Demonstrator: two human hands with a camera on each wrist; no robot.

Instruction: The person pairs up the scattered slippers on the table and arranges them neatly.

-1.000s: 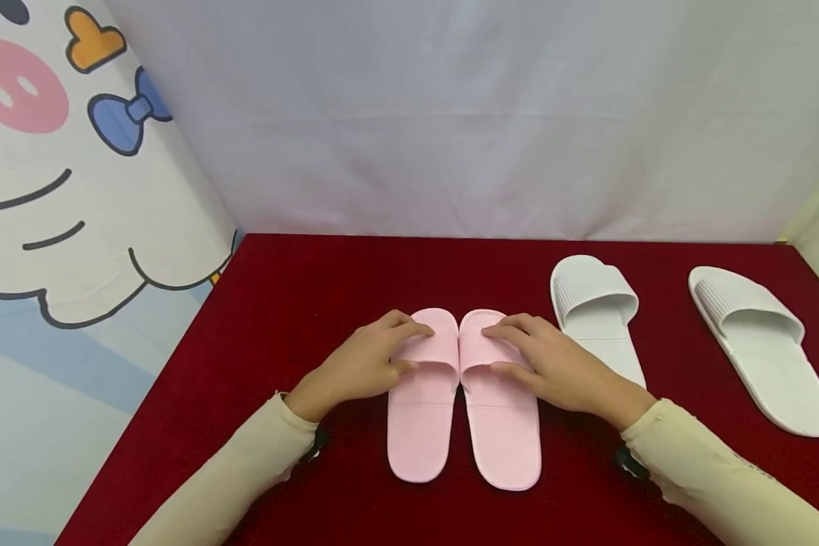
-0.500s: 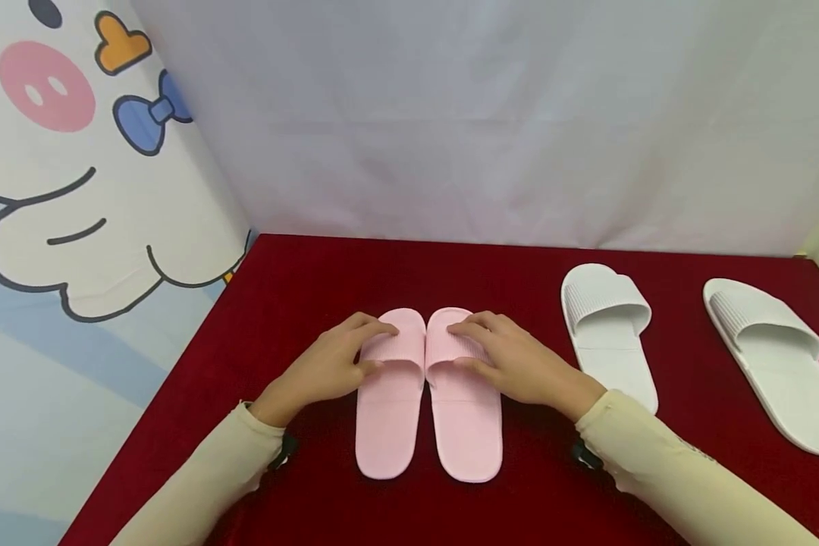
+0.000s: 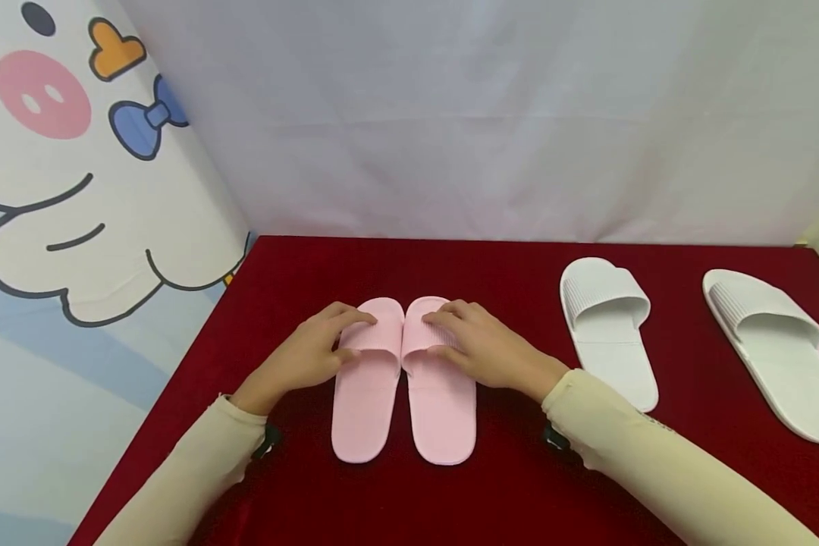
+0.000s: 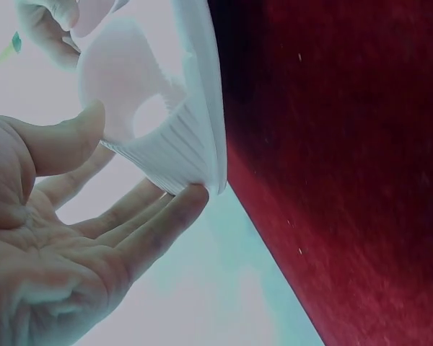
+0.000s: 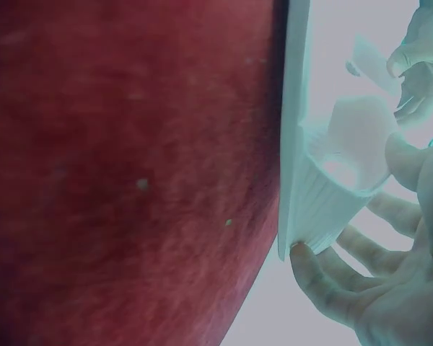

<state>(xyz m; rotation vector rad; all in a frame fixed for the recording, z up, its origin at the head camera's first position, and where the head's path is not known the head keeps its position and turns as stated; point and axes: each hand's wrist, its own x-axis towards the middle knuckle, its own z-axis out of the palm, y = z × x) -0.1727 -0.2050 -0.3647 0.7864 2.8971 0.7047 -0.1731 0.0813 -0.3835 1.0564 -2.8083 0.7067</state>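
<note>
Two pink slippers lie side by side on a red cloth, toes away from me, their straps touching and their heels slightly apart. My left hand (image 3: 303,355) holds the left pink slipper (image 3: 363,413) at its ribbed strap, thumb by the strap's rear edge and fingers over its outer side. In mirror fashion my right hand (image 3: 493,350) holds the right pink slipper (image 3: 444,413). The left wrist view shows fingertips at the outer edge of the ribbed strap (image 4: 177,148). The right wrist view shows the same on the other strap (image 5: 321,209), washed out by light.
Two white slippers lie to the right: a nearer one (image 3: 614,364) and a farther one (image 3: 785,371), set apart and angled. A pale curtain (image 3: 484,129) hangs behind the red-covered table (image 3: 396,500). A cartoon-printed cloth (image 3: 75,280) is on the left.
Both hands and the pink slippers have shifted left together and slightly away from me, widening the gap to the white slippers. The pink pair stays side by side.
</note>
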